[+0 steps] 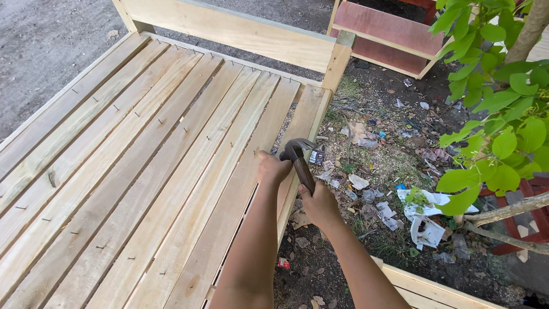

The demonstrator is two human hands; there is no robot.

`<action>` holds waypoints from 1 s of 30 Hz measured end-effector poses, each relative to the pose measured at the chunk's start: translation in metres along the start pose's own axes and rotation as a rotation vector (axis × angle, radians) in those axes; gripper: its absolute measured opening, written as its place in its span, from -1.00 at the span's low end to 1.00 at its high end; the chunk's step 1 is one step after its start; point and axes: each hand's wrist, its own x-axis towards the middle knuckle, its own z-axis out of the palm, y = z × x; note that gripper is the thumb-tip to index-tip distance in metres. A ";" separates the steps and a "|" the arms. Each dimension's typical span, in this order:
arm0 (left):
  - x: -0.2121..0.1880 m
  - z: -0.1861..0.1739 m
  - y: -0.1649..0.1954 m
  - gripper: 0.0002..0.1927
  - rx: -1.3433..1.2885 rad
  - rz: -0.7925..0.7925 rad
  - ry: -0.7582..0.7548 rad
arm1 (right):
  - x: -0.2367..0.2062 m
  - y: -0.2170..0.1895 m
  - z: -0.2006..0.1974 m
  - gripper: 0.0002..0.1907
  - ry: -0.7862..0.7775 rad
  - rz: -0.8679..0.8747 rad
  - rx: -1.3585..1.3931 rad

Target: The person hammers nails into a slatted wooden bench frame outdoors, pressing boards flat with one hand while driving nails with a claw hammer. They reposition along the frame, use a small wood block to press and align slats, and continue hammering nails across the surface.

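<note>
My right hand (318, 201) is gripping the hammer (298, 155); my left hand (272, 168) is pinching what is probably a nail, hidden. A small red wrapper (283, 262) is lying below the bed frame (171, 171).

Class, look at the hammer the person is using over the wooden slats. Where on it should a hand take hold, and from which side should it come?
Grip the hammer low on its brown handle, near the end farthest from the metal head, as the right hand does. Come from below, the person's side: the handle slants down towards them, and the head points at the slats beside the left hand.
</note>
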 end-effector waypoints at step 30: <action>-0.065 -0.085 -0.182 -0.70 -0.002 0.423 0.381 | 0.011 -0.051 0.037 -0.71 0.004 0.332 0.496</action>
